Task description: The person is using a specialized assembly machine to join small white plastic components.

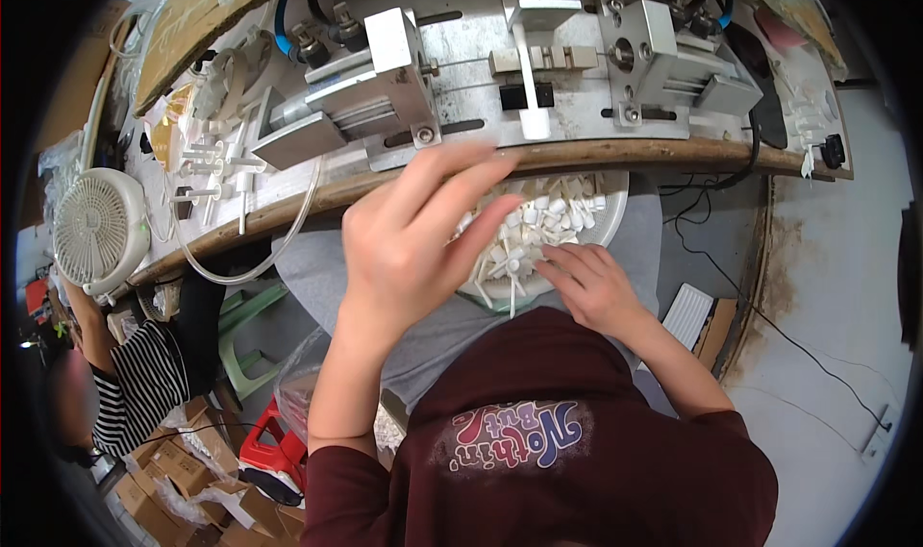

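Over the front edge of the workbench, my left hand is raised with its thumb apart from the fingers, and nothing shows between them. A white basin sits on my lap, filled with small white plastic pieces, some with thin stems and round caps. My right hand rests at the basin's near right side, fingers spread and the tips touching the pieces. Beyond my left hand, a white plastic stick with a wide cylindrical end lies on the metal fixture, its wide end pointing toward me.
Metal clamp blocks stand left and right of the fixture. Several white stemmed parts lie on the bench's left side, near a white fan. A clear hose loops below the edge. Another person in a striped shirt is at left.
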{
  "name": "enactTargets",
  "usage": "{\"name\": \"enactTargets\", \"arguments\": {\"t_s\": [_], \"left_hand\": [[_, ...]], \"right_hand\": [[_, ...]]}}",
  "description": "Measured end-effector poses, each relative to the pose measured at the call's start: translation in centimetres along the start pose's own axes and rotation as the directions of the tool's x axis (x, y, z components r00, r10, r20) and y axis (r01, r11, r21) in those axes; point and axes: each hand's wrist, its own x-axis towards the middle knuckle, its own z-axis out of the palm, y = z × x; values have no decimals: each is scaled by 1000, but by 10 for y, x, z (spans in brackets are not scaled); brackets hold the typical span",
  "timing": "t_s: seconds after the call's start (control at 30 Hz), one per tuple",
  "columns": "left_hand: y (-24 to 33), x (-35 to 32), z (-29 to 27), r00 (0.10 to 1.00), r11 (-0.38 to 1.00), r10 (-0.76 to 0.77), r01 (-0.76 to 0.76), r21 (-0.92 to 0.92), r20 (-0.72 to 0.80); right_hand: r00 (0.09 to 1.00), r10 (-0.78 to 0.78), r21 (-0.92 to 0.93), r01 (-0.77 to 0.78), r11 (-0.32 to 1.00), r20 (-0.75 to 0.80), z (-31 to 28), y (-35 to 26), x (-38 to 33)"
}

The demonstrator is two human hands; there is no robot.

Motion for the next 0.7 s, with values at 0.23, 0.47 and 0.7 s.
{"name": "enactTargets", "arguments": {"t_s": [0.23, 0.47, 0.7], "left_hand": [[-42, -127, 16, 882, 816, -435, 301, 494, 182], [-108, -123, 59, 505, 554, -816, 544, 630, 281], [-156, -164, 82, 611, 590, -768, 557, 585, 191]], "right_hand": [[948, -316, -150, 318, 936, 39, 55, -6, 34], [901, -433, -148, 432, 890, 23, 90, 9, 72], [981, -106, -128, 127, 983, 161, 99, 35, 88]]}}
